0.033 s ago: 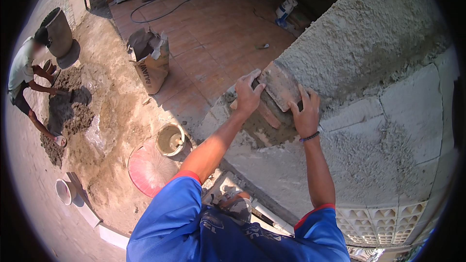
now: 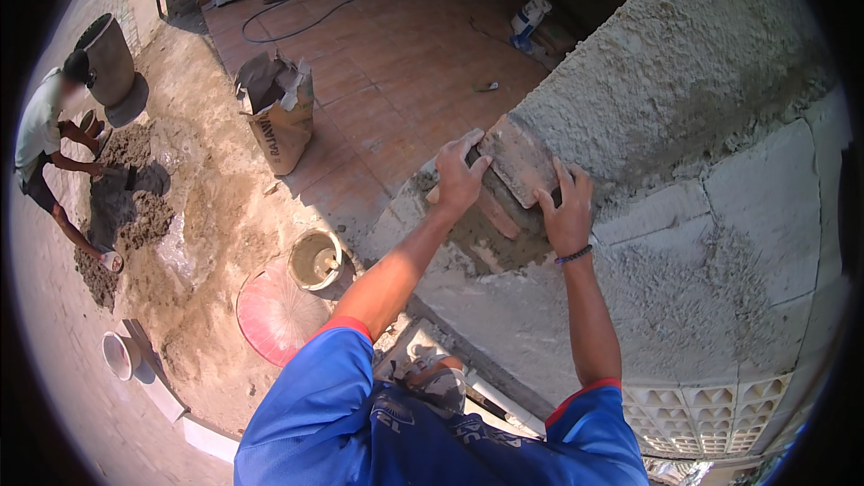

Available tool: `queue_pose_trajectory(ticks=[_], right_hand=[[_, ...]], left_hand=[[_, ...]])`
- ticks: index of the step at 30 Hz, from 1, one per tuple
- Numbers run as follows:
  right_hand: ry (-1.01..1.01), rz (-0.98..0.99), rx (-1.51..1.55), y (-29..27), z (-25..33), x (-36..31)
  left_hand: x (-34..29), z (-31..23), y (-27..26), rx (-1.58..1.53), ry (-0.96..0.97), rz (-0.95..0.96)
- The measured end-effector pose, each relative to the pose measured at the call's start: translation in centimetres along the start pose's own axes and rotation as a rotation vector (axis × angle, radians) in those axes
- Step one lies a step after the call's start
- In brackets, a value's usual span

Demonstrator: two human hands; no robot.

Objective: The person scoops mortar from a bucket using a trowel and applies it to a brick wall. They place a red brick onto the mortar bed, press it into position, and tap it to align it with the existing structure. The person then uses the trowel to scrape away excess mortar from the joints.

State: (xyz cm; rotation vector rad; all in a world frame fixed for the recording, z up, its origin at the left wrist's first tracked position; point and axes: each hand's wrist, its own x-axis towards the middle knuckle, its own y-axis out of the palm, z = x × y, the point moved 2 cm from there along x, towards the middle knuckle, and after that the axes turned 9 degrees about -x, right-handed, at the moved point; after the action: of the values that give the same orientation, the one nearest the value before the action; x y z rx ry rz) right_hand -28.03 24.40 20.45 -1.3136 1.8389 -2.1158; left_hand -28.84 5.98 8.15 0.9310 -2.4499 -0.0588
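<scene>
A flat, brownish brick (image 2: 519,159) rests tilted on the corner of the wall, gripped between my two hands. My left hand (image 2: 460,178) holds its left edge, with the thumb against the near side. Across from it, my right hand (image 2: 569,213) closes on the right edge, fingers bent over the corner. Just below the brick lies a narrow reddish piece (image 2: 499,213), set in wet grey mortar (image 2: 504,250). Part of what lies under the brick is hidden.
Rough plastered wall (image 2: 666,72) rises at right. A bucket (image 2: 316,259), a pink conical hat (image 2: 281,313) and a torn paper sack (image 2: 281,126) stand left. Farther left, a person (image 2: 49,126) bends over a mortar heap (image 2: 135,180). A hose (image 2: 301,34) lies on the tiled floor.
</scene>
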Motion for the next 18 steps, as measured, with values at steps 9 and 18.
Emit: queue_pose_trajectory(ticks=[9, 18], right_hand=[[-0.007, -0.025, 0.056, 0.0, -0.2, -0.1], [-0.083, -0.086, 0.001, 0.4, -0.5, -0.2]], left_hand=[[0.1, 0.6, -0.6, -0.026, 0.011, 0.053], [0.1, 0.9, -0.7, -0.017, -0.019, 0.072]])
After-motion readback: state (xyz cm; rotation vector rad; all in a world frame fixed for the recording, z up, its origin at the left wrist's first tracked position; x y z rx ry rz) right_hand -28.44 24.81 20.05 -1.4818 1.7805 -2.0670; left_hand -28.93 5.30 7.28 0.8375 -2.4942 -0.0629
